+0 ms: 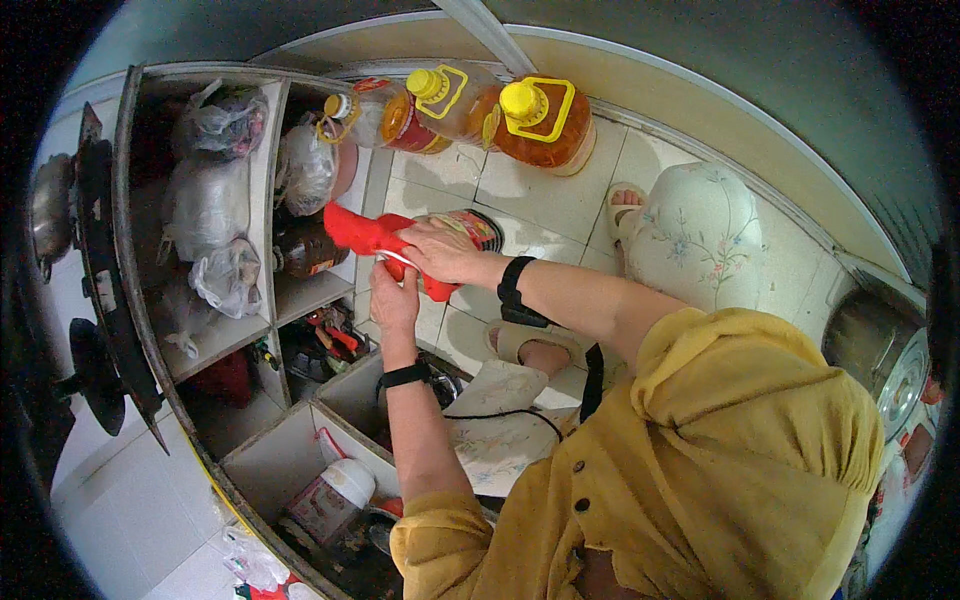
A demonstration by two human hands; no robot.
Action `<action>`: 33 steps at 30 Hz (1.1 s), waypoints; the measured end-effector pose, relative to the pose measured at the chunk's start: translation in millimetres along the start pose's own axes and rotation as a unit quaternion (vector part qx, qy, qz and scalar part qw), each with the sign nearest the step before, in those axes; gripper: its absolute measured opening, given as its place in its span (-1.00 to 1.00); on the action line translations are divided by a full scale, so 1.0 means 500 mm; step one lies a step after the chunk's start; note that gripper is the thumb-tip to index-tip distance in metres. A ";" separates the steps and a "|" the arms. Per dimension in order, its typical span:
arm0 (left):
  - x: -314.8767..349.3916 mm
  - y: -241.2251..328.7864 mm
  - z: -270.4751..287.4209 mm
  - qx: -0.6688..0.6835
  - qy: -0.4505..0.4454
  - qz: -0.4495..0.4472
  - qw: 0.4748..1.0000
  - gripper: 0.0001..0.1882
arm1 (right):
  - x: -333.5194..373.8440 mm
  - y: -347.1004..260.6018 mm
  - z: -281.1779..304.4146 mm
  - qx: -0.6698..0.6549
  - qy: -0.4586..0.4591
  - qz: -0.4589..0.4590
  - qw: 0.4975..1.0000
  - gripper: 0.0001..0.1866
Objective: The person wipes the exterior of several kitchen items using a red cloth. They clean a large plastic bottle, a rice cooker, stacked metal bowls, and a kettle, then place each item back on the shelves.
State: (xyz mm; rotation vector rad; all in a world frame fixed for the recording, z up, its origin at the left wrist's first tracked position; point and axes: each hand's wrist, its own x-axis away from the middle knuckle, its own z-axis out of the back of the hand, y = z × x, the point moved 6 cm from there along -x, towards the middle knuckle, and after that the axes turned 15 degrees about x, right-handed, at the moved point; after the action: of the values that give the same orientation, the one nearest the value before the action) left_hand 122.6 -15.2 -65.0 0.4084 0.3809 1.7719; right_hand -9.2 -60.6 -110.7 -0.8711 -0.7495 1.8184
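Observation:
Above the tiled floor, beside the open cabinet, my two hands meet at a bright red plastic bag [362, 230]. My right hand [445, 252] lies over it from the right, fingers curled against the red material. From below, my left hand [396, 295] pinches the bag's lower edge, near a thin white strip. Just beyond the right hand a jar [470, 228] shows, with a printed label and a dark round end. The hand and bag cover part of it, and whether the bag goes around it I cannot tell.
Large oil jugs [545, 125] with yellow caps and handles stand along the wall. Cabinet shelves [215, 345] at left hold knotted plastic bags [228, 278] and a dark bottle [305, 247]. A pulled-out drawer [262, 452] sits below my left forearm. A metal pot [875, 345] is at right.

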 end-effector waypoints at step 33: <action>-0.040 -0.031 -0.027 -0.058 0.038 0.024 0.997 -0.61 | 0.014 0.049 -0.018 -0.005 -0.069 -0.048 0.996 -0.64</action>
State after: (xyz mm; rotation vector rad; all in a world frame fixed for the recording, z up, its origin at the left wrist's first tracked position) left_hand 134.0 -31.4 -85.7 0.2712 0.3217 1.8505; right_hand -15.9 -62.0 -137.0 -0.7101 -0.8742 1.8041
